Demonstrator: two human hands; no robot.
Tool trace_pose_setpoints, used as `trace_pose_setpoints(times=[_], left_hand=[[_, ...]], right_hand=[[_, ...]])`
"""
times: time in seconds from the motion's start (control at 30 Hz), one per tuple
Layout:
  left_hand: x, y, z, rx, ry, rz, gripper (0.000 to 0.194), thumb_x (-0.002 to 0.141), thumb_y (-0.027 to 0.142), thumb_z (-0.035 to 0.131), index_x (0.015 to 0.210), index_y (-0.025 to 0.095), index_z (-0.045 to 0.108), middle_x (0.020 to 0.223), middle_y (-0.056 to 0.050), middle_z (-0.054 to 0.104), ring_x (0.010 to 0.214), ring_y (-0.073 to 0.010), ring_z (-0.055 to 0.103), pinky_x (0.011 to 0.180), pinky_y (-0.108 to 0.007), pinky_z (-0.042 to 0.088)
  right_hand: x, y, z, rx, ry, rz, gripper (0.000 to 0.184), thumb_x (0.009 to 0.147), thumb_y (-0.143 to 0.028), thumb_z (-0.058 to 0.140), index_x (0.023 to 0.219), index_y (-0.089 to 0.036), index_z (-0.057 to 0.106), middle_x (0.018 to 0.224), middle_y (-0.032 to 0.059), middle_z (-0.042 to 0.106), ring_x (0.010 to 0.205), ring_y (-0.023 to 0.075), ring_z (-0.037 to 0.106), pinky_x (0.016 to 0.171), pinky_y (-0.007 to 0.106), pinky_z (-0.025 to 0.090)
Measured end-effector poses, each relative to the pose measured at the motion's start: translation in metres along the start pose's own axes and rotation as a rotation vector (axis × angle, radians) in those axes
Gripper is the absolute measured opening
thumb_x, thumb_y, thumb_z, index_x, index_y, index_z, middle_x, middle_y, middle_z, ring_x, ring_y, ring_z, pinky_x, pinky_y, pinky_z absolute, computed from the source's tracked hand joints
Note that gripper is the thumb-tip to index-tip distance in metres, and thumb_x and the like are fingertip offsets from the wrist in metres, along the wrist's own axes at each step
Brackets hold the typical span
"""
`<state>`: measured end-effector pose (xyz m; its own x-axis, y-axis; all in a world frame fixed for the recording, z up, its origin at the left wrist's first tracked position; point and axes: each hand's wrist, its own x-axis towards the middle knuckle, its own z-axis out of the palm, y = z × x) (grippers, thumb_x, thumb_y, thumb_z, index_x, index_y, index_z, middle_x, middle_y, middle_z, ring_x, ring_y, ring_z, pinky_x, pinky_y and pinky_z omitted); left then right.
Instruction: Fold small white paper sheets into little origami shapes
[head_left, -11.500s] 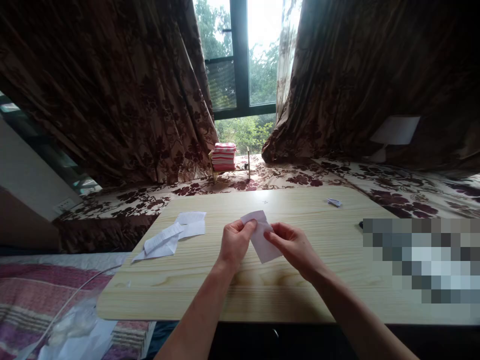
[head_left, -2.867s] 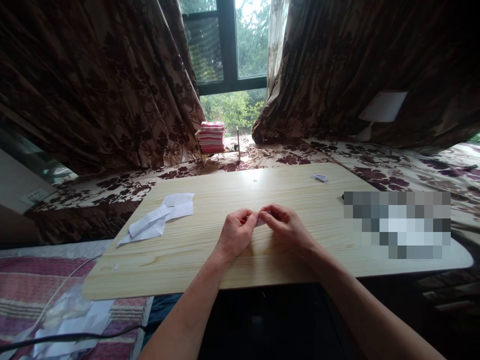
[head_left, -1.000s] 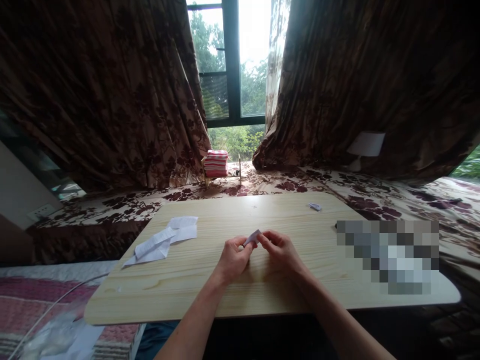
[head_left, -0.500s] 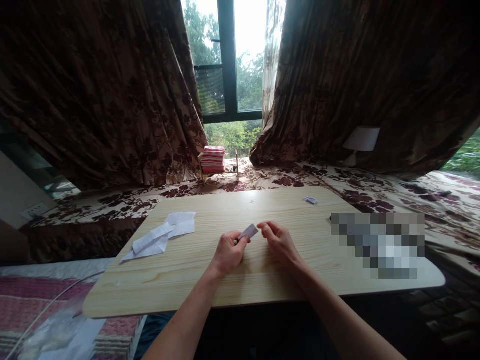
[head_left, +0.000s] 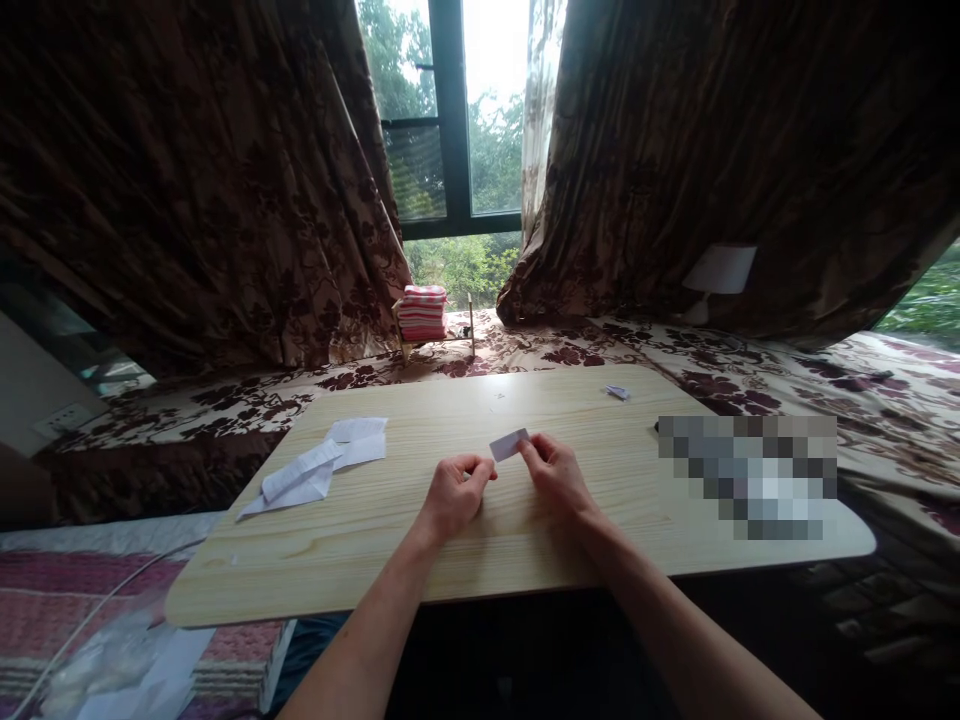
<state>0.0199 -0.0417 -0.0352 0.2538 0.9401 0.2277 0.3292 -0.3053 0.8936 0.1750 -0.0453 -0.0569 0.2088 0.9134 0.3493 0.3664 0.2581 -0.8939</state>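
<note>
A small folded piece of white paper (head_left: 508, 444) is pinched between the thumb and fingers of my right hand (head_left: 556, 470), just above the table. Its left end comes close to the fingertips of my left hand (head_left: 455, 492). That hand is curled closed, thumb against the bent forefinger; whether something small lies inside it I cannot make out. Both hands are over the middle of the pale wooden table (head_left: 360, 545). Several printed paper sheets (head_left: 304, 475) overlap on the table's left side. Another small folded paper (head_left: 617, 392) lies at the far right.
A blurred-out item (head_left: 750, 480) covers part of the table's right side. Behind the table, striped folded cloths (head_left: 422, 313) sit on a small rack beside the window. A lamp (head_left: 721, 270) stands at the back right. A plastic bag (head_left: 105, 665) and a cable lie at lower left.
The folded paper has passed from my left hand into my right hand's pinch. My left fingers have curled closed. The whole view has shifted slightly.
</note>
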Motion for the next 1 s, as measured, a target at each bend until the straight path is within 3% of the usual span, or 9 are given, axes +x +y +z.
trace_pose_setpoints(times=[0.13, 0.33, 0.47, 0.7, 0.9, 1.0], left_hand=[[0.000, 0.000, -0.001, -0.011, 0.077, 0.006, 0.034, 0.081, 0.042, 0.049, 0.061, 0.015, 0.053, 0.054, 0.004, 0.040, 0.051, -0.0085, 0.035, 0.051, -0.022, 0.032], [0.003, -0.001, 0.003, 0.013, 0.075, 0.066, 0.024, 0.082, 0.038, 0.051, 0.090, 0.016, 0.059, 0.067, 0.002, 0.051, 0.061, -0.0112, 0.045, 0.061, -0.023, 0.039], [0.003, -0.002, 0.002, 0.042, -0.006, 0.130, 0.023, 0.084, 0.031, 0.048, 0.076, 0.015, 0.063, 0.074, -0.002, 0.059, 0.074, -0.0147, 0.052, 0.071, -0.025, 0.041], [0.001, -0.003, 0.002, 0.103, -0.046, 0.160, 0.026, 0.082, 0.026, 0.048, 0.062, 0.015, 0.060, 0.064, -0.002, 0.057, 0.067, -0.0142, 0.051, 0.065, -0.025, 0.040], [0.003, -0.002, 0.006, 0.117, -0.051, 0.189, 0.025, 0.081, 0.025, 0.049, 0.060, 0.015, 0.059, 0.063, -0.001, 0.056, 0.067, -0.0141, 0.050, 0.066, -0.025, 0.039], [0.003, -0.001, 0.006, 0.108, -0.027, 0.186, 0.027, 0.081, 0.027, 0.050, 0.059, 0.015, 0.059, 0.063, -0.001, 0.056, 0.067, -0.0143, 0.050, 0.066, -0.025, 0.039]], right_hand=[[0.000, 0.000, 0.000, 0.039, -0.015, -0.009, 0.029, 0.080, -0.040, 0.049, 0.062, -0.018, 0.054, 0.055, -0.0028, 0.047, 0.053, 0.0117, 0.041, 0.051, 0.025, 0.033], [0.000, -0.001, 0.001, 0.085, -0.090, -0.036, 0.027, 0.078, -0.040, 0.049, 0.065, -0.017, 0.056, 0.059, -0.0015, 0.051, 0.055, 0.0120, 0.045, 0.053, 0.024, 0.036], [0.000, -0.004, 0.000, 0.081, -0.128, -0.046, 0.026, 0.078, -0.037, 0.049, 0.064, -0.017, 0.057, 0.059, -0.0015, 0.053, 0.056, 0.0120, 0.046, 0.054, 0.024, 0.037], [-0.003, -0.013, -0.002, 0.066, -0.195, -0.061, 0.021, 0.076, -0.030, 0.053, 0.064, -0.016, 0.061, 0.058, -0.0016, 0.056, 0.057, 0.0119, 0.048, 0.055, 0.023, 0.037], [-0.004, -0.012, -0.002, 0.061, -0.113, -0.041, 0.024, 0.076, -0.030, 0.051, 0.058, -0.017, 0.061, 0.061, 0.0012, 0.060, 0.063, 0.0145, 0.054, 0.060, 0.025, 0.040], [-0.002, -0.009, -0.002, 0.058, -0.011, -0.006, 0.026, 0.078, -0.033, 0.048, 0.065, -0.016, 0.063, 0.063, 0.0023, 0.061, 0.062, 0.0153, 0.053, 0.059, 0.025, 0.041]])
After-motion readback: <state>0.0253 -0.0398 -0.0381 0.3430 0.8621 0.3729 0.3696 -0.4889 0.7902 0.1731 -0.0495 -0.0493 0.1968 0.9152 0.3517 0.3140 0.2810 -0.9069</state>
